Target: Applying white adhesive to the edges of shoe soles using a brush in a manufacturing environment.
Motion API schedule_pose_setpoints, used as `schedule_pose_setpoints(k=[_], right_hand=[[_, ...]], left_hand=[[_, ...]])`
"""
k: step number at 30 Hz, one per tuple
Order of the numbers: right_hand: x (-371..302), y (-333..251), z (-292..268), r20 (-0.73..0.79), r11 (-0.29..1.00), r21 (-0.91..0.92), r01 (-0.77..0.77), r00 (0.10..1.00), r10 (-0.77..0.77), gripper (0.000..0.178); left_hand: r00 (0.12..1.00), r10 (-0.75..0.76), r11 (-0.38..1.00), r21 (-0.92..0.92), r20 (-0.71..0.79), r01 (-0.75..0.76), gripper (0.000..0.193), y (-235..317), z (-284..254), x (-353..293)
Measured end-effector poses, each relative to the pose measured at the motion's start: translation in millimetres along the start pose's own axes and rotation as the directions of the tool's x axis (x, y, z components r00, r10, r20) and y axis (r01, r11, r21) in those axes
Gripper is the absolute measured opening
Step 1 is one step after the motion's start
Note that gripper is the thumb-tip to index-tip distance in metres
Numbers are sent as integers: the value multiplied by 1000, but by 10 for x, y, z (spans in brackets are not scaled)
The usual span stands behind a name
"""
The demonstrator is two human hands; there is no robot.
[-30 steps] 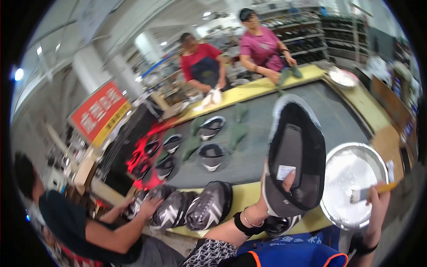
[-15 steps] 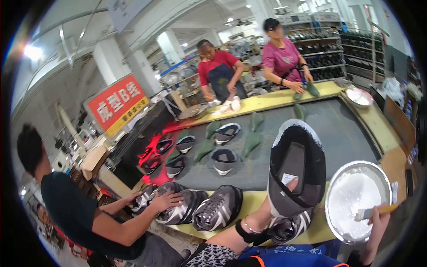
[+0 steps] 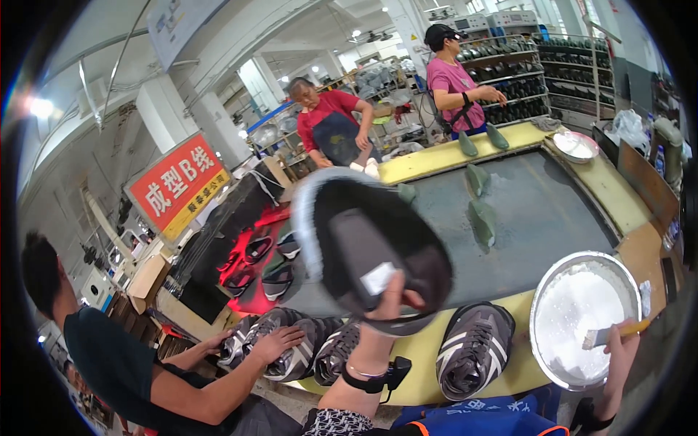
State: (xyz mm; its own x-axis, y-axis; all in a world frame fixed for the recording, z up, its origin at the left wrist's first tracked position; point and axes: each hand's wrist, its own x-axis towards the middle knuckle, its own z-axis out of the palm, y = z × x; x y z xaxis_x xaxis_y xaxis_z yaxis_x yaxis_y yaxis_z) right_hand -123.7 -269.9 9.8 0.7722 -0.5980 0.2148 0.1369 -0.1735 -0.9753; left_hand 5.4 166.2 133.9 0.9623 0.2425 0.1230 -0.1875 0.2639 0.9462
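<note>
My left hand (image 3: pixel 392 301) holds up a black shoe upper (image 3: pixel 367 247) with a pale rim, its underside facing me and tilted to the left. My right hand (image 3: pixel 624 350) grips a small brush (image 3: pixel 607 334) with a yellowish handle, its bristles over the white paste in a round metal bowl (image 3: pixel 582 316) on the yellow table edge. A grey and white shoe (image 3: pixel 474 349) lies on the yellow edge (image 3: pixel 422 356) between the two hands.
A person in a dark shirt at my left rests a hand on a row of grey shoes (image 3: pixel 291 347). More shoe uppers ride the dark conveyor belt (image 3: pixel 538 203) toward a red-lit opening (image 3: pixel 251 251). Two people stand at the far side, green lasts (image 3: pixel 480 218) near them.
My left hand has swung the black upper leftward and tilted it. A grey shoe now lies uncovered on the yellow edge. My view has turned, and the right hand stays at the bowl.
</note>
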Motion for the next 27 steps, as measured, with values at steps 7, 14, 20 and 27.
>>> schedule_pose_setpoints(k=[7,14,20,27], right_hand=[[-106,-74,113,182,731,-594,336,941,-284,15],[-115,-228,70,-10,968,-245,57,998,-61,20],[53,-620,86,47,814,-577,66,998,-47,24],[248,-1024,105,9,931,-186,313,948,-317,20]], left_hand=[[684,-361,888,9,634,460,42,-870,551,-207],[299,-696,678,460,653,574,39,-705,805,-200],[327,-770,621,526,548,581,24,-561,1044,-254],[194,-802,596,728,565,340,26,-594,1373,-397]])
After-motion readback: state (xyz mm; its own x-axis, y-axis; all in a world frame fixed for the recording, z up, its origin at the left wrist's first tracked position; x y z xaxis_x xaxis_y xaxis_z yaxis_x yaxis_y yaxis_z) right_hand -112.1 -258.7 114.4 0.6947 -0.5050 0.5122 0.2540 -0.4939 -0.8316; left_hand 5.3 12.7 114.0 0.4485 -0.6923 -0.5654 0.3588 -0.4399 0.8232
